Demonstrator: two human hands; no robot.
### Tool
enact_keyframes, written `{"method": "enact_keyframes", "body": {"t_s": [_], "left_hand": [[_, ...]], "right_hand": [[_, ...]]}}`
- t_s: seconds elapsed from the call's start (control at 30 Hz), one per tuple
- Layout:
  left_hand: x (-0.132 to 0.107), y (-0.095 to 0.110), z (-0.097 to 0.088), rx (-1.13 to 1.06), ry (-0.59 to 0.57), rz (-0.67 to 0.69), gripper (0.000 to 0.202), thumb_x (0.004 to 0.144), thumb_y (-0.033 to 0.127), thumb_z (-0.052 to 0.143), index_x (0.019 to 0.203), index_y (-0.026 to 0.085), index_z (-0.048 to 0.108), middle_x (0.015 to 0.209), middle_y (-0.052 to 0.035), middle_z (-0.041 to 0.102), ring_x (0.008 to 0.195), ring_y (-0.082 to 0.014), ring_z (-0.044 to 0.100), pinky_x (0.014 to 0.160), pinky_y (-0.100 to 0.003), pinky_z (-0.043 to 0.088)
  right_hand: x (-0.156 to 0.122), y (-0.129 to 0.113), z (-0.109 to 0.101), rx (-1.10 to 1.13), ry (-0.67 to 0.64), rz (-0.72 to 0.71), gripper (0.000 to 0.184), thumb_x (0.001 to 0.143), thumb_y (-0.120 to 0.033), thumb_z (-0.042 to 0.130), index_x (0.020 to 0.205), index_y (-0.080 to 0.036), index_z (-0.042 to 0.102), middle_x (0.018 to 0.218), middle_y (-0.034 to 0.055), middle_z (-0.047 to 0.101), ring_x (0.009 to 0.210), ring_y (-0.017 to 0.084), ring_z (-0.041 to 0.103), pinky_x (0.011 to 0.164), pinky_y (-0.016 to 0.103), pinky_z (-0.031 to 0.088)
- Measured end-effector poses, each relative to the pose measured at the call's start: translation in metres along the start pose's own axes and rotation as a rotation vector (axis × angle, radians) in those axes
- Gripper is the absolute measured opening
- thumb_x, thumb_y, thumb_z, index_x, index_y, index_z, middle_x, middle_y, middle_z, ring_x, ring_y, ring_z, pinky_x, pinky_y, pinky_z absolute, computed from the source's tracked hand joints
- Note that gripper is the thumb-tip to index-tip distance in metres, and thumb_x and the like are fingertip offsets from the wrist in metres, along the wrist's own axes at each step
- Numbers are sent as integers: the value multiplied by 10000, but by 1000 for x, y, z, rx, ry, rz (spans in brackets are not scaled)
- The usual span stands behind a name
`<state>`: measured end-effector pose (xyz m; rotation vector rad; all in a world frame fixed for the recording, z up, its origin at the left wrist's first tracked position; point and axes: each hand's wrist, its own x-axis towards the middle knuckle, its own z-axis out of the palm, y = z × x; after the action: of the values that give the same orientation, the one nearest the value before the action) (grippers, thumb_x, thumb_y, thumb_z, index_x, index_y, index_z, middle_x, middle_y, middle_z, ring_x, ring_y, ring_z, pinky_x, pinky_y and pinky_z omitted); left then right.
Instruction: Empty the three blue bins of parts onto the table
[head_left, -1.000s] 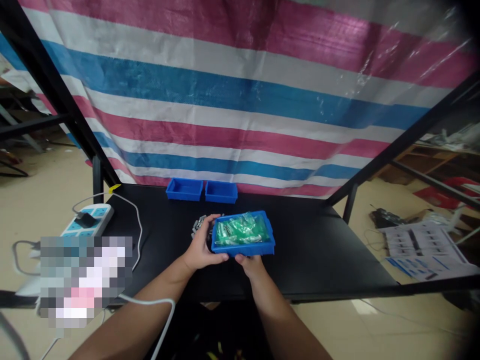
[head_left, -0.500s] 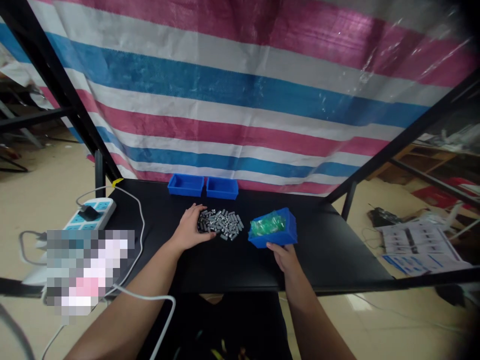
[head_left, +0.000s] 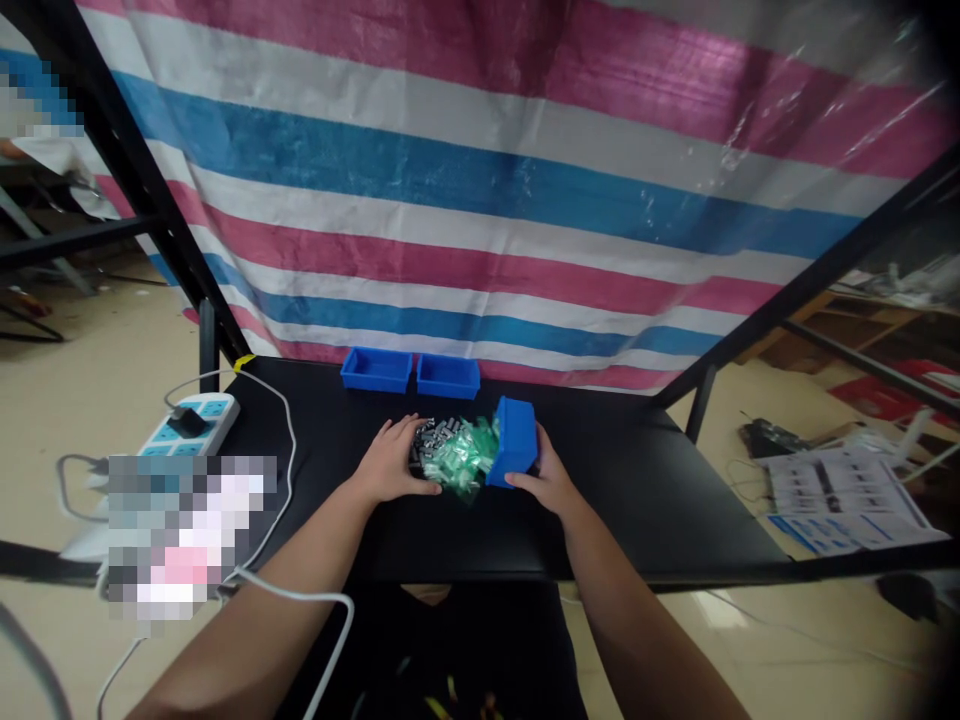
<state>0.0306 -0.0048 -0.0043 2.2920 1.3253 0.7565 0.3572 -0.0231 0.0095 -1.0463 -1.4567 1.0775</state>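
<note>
My right hand (head_left: 547,478) grips a blue plastic bin (head_left: 517,441), which is tipped on its side with its mouth toward the left. Small green plastic packets (head_left: 466,458) spill from it onto a pile of small grey metal cylinders (head_left: 441,433) on the black table. The packets are blurred, so what they contain cannot be made out. Curved along the pile's left edge is my left hand (head_left: 396,460), its thumb and fingers apart and nothing gripped in it.
Two blue bins (head_left: 377,371) stand side by side at the table's back edge, before a striped tarp (head_left: 480,240). To the left lies a white power strip (head_left: 196,425) with a grey cable (head_left: 291,440) looping over the table. Black frame posts (head_left: 697,400) flank the table.
My right hand has brought the bin left and tipped it over. Green packets that were inside now lie over the metal cylinders. My left hand stays beside the pile.
</note>
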Motion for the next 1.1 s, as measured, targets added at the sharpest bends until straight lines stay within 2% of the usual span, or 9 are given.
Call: {"method": "enact_keyframes", "body": {"t_s": [0.13, 0.27, 0.37, 0.47, 0.6, 0.73, 0.87, 1.0, 1.1], "left_hand": [[0, -1, 1, 2, 0, -3, 1203, 517, 689, 846, 1513, 234, 348, 1572, -201, 394, 1475, -417, 322, 1202, -630, 174], [0, 0, 0, 0, -7, -9, 1206, 521, 671, 848, 1522, 225, 345, 1586, -200, 372, 1480, -421, 308, 1207, -632, 164], [-1, 0, -1, -4, -17, -7, 1193, 531, 664, 846, 1523, 226, 348, 1590, -197, 366, 1486, -420, 296, 1209, -630, 159], [-1, -1, -2, -4, -17, -2, 1192, 540, 674, 838, 1527, 226, 343, 1601, -199, 344, 1493, -415, 283, 1211, -625, 159], [-1, -1, -2, -3, -20, -3, 1183, 549, 670, 838, 1532, 240, 340, 1606, -189, 337, 1501, -408, 266, 1212, -626, 159], [-1, -1, -2, -24, -9, 11, 1136, 568, 649, 841, 1523, 256, 368, 1605, -170, 348, 1493, -415, 279, 1209, -640, 158], [-1, -2, -1, -22, -20, 17, 1126, 579, 651, 834, 1528, 266, 366, 1604, -160, 354, 1487, -422, 289, 1208, -647, 149], [-1, -3, 0, 23, -40, 16, 1114, 599, 668, 813, 1533, 269, 354, 1613, -160, 336, 1497, -408, 271, 1213, -636, 134], [0, -3, 1, 30, -41, 17, 1094, 604, 672, 805, 1525, 284, 361, 1615, -151, 335, 1497, -405, 273, 1212, -634, 138]], "right_hand": [[14, -19, 9, -107, -61, -104, 1007, 617, -213, 893, 1500, -292, 415, 1481, 101, 503, 1347, 332, 490, 1136, 531, 387], [23, -32, 9, -268, -68, -119, 965, 607, -246, 900, 1472, -297, 475, 1455, 96, 524, 1355, 343, 469, 1161, 550, 331], [28, -30, 0, -200, -23, -118, 885, 612, -264, 890, 1422, -285, 531, 1434, 90, 544, 1341, 338, 482, 1165, 534, 328], [31, -14, -9, 19, 128, -106, 775, 634, -319, 863, 1351, -282, 572, 1392, 79, 581, 1314, 326, 513, 1136, 508, 378], [38, 12, -18, 299, 459, -10, 619, 690, -429, 785, 1262, -319, 575, 1245, 35, 657, 1188, 278, 606, 1063, 527, 452], [48, 26, -28, 456, 504, -16, 574, 740, -422, 749, 1268, -368, 531, 1259, 2, 651, 1155, 227, 626, 1014, 534, 493], [66, 35, -38, 531, 561, -2, 618, 713, -379, 798, 1259, -373, 509, 1279, -11, 641, 1153, 207, 631, 1016, 532, 499], [91, 45, -40, 485, 667, 21, 662, 676, -406, 839, 1234, -339, 489, 1275, 13, 634, 1143, 230, 639, 972, 557, 525], [107, 55, -37, 411, 761, 4, 772, 649, -436, 862, 1275, -305, 428, 1302, 56, 608, 1127, 224, 644, 953, 509, 545]]}}
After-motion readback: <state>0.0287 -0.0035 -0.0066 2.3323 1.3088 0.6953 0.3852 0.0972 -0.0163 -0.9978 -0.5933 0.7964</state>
